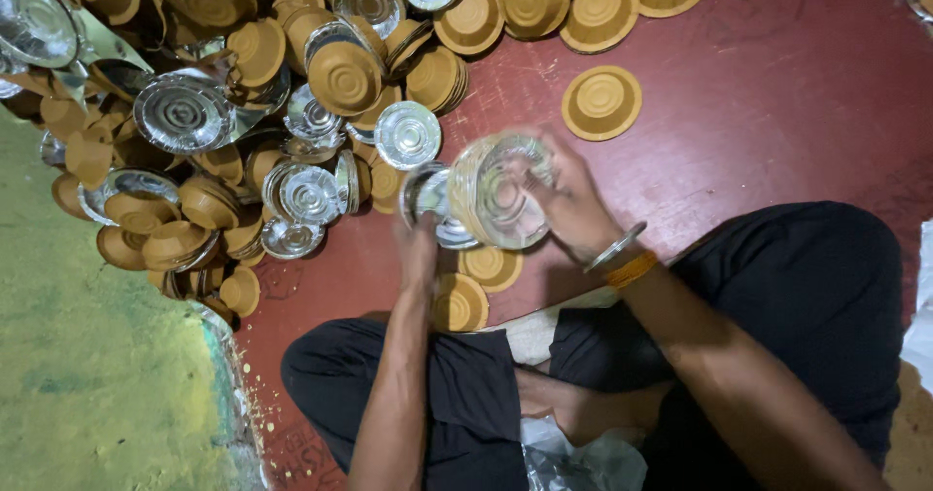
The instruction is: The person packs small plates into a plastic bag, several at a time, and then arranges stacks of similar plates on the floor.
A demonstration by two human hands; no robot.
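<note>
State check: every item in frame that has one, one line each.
Right hand: gripping a bowl stack, blurred.
Bowl stack: nested, tilted, foil side facing the camera.
Left hand: on a foil bowl, blurred.
Foil bowl: tilted, foil side showing.
Lone bowl: upside down on the red floor, apart from the pile.
Pile: loose heap, some bowls foil side up, some brown side up.

I've got both forearms reaching away from me, bare, angled in toward each other. My left hand [418, 248] is up ahead of my left knee, blurred, fingers curled, though I can't tell how tight. My right hand [569, 199] sits farther and to the right, fingers spread and bent in a grasp, with bangles at the wrist. My legs are crossed beneath, in dark trousers.
</note>
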